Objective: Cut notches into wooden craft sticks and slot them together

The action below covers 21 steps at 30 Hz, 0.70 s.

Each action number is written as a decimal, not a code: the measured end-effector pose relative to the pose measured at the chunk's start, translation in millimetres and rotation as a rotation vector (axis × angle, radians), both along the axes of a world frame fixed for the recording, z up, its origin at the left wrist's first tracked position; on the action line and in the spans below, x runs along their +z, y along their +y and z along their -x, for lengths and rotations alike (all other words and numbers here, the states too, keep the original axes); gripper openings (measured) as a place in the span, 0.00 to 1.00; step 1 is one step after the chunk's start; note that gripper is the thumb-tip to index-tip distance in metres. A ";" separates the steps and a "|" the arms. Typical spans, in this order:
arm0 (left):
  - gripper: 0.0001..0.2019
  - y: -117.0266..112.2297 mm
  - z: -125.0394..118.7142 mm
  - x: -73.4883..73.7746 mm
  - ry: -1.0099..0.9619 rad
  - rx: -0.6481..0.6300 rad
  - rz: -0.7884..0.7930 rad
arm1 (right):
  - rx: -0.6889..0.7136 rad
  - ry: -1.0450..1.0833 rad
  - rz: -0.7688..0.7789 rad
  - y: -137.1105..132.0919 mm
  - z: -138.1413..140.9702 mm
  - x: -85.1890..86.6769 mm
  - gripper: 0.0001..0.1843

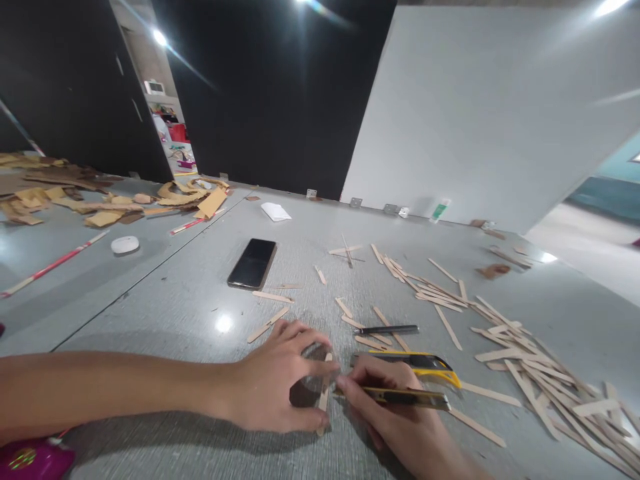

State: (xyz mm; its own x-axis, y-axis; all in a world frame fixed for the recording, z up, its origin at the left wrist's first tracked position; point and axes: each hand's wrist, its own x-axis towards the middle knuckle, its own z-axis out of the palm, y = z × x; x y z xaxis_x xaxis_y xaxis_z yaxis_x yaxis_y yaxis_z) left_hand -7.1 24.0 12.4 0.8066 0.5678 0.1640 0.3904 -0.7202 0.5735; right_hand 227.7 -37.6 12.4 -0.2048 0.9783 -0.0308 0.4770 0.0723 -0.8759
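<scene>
My left hand (274, 385) rests on the grey table (165, 313), fingers curled and pinched on a short wooden stick (325, 396) that lies between both hands. My right hand (400, 427) grips a yellow and black utility knife (407, 397), its tip pointing left at the stick. A second yellow cutter (425, 362) lies just behind the right hand. A black pen (387, 329) lies a little farther back.
Several loose wooden sticks (525, 360) are heaped at the right and scattered mid-table. A black phone (253, 263) lies face up behind the left hand. Cardboard scraps (120, 203) pile at the far left, with a white round object (125, 245). A magenta object (33, 460) sits bottom left.
</scene>
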 end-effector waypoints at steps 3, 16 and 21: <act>0.29 0.3 1.4 3.4 0.039 -0.062 -0.010 | -0.072 -0.048 -0.229 -3.8 -4.8 -7.6 0.17; 0.36 3.7 2.9 -5.1 0.058 -0.125 -0.002 | -0.119 0.180 -0.025 -3.7 4.2 -6.6 0.26; 0.37 4.4 2.0 -3.4 0.063 -0.116 0.018 | -0.127 0.198 0.056 -5.3 8.0 -12.9 0.35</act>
